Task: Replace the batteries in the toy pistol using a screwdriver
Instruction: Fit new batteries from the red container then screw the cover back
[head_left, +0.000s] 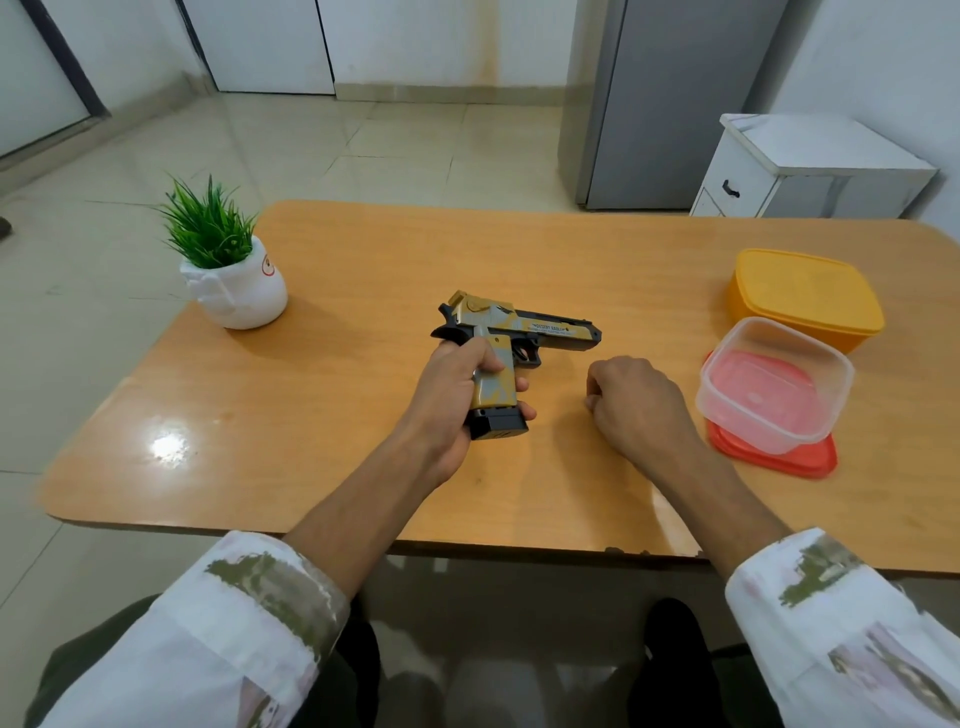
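Just left of the right hand (634, 405), a gold-and-grey toy pistol (511, 332) is held above the worktop (363, 260), its grip clamped in the left hand (452, 405), muzzle pointing right. The right hand rests on the worktop, fingers curled under, nothing showing in it. Right of it sit a clear tub (774, 384) and a yellow tub (805, 296). No screwdriver or batteries appear; the job looks barely begun.

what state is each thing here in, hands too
toy pistol, held by its grip, barrel pointing right
left hand, gripping the pistol's grip
right hand, fingers curled, nothing seen in it
clear container, lidless, standing on a red lid
yellow container, lid on
potted plant, upright
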